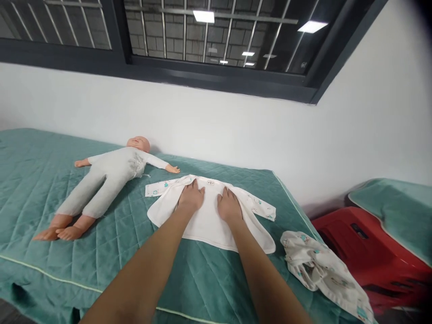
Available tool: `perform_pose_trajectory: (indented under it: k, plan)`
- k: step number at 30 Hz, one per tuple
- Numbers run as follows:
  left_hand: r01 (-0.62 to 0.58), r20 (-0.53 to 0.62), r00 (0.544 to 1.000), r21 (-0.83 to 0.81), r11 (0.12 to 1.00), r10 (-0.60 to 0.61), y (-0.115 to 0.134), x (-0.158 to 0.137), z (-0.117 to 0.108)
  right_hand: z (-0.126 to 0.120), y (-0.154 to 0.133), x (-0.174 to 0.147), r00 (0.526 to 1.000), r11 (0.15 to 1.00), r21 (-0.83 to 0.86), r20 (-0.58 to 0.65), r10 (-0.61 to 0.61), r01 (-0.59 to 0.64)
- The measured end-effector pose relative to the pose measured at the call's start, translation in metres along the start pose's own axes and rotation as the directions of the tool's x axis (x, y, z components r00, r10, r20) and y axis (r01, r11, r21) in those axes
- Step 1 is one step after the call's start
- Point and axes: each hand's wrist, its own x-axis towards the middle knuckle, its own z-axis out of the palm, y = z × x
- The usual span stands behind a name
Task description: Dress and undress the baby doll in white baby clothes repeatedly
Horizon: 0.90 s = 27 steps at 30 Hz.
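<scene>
Over on the green quilted cover [40, 180], beside the doll [113, 168], the left hand [191, 198] and right hand [230, 207] touch the spread white shirt [209, 225] near its collar, fingers unclenched, thumbs apart.

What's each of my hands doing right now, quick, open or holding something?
Left hand: open, thumb apart, resting on the spread white top; no grip visible.
Right hand: open, palm down on the same top.
</scene>
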Motion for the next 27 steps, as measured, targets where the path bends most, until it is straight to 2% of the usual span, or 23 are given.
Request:
perform_pose_trajectory:
  k: [12,20,24,27]
  plan:
    - [0.004,-0.017,1.000,0.078,0.997,-0.003,0.000,-0.050,-0.005,-0.007,-0.003,-0.043,0.995,0.998,-0.012,0.074,-0.068,0.069]
    - [-0.021,0.010,1.000,0.105,0.994,0.020,-0.008,-0.080,-0.011,-0.012,-0.003,-0.077,0.993,0.996,-0.023,0.072,-0.088,0.090]
    - [-0.060,0.023,0.998,0.115,0.992,0.058,-0.016,-0.096,-0.017,-0.015,0.001,-0.105,0.983,0.984,-0.039,0.052,-0.174,0.176]
    - [-0.170,0.022,0.985,0.123,0.978,0.169,-0.027,-0.114,-0.021,-0.016,0.009,-0.131,0.956,0.955,-0.051,0.017,-0.293,0.294]
